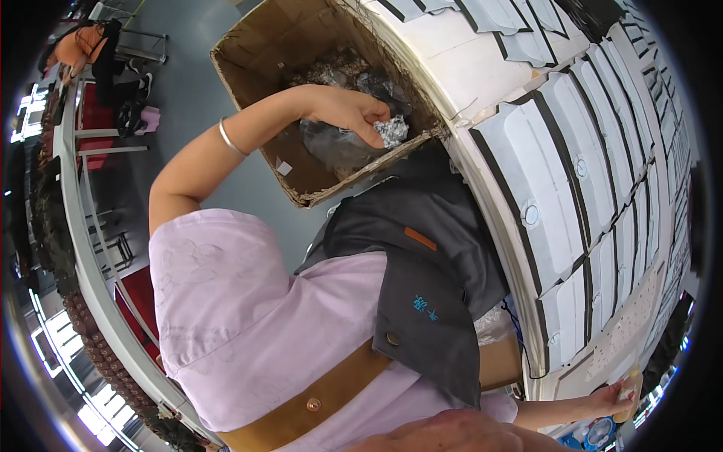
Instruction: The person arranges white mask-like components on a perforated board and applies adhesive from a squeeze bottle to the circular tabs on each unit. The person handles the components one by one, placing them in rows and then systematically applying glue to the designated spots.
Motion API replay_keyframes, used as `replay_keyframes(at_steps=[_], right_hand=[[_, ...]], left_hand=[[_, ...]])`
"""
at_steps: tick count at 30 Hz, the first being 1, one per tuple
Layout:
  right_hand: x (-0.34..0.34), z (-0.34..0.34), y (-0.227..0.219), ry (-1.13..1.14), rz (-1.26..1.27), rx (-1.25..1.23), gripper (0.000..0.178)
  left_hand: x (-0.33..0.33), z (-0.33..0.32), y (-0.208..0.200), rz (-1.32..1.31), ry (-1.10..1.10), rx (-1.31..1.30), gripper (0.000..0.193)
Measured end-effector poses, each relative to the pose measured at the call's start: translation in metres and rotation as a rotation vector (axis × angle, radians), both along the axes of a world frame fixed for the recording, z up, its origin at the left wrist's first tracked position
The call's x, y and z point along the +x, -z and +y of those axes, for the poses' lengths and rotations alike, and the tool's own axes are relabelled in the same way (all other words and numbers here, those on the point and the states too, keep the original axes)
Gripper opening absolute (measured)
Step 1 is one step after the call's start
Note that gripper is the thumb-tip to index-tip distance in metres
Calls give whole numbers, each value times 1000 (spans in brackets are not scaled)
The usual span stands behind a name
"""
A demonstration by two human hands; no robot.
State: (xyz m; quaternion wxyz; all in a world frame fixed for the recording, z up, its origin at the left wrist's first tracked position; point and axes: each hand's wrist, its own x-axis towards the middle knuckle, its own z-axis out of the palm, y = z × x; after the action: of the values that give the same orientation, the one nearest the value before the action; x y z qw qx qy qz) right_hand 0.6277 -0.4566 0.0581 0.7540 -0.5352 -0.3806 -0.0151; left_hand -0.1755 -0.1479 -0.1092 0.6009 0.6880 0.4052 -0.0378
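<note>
My left hand, with a pale bangle on its forearm, reaches down into a brown cardboard box. Its fingers are closed around a crumpled, silvery-white wad, apparently foil or plastic film. Below the hand, clear plastic bags and scraps fill part of the box. Far off to the lower right, my right hand is small in view at the far end of the workbench. It grips a pale yellowish, bottle-shaped object, partly covered by the fingers.
Rows of light-grey panels with black edges cover the workbench. Beside my right hand lies a blue round item. Another bench runs along the left, and a person in dark clothes is at the upper left. A brown carton sits under the workbench.
</note>
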Motion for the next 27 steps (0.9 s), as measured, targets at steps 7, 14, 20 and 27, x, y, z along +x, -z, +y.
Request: replay_keyframes(at_steps=[7, 14, 20, 27], right_hand=[[-25, 17, -1, -59, 18, -20, 24], [-32, 33, 8, -64, 169, -5, 26], [-13, 11, 9, -82, 93, 10, 28], [-7, 2, 2, -17, 100, 53, 23]], left_hand=[[6, 1, 25, 690, 192, 672, 49], [26, 0, 21, 353, 390, 623, 41], [24, 3, 59, 788, 573, 740, 23], [23, -9, 72, 1040, 602, 771, 11]])
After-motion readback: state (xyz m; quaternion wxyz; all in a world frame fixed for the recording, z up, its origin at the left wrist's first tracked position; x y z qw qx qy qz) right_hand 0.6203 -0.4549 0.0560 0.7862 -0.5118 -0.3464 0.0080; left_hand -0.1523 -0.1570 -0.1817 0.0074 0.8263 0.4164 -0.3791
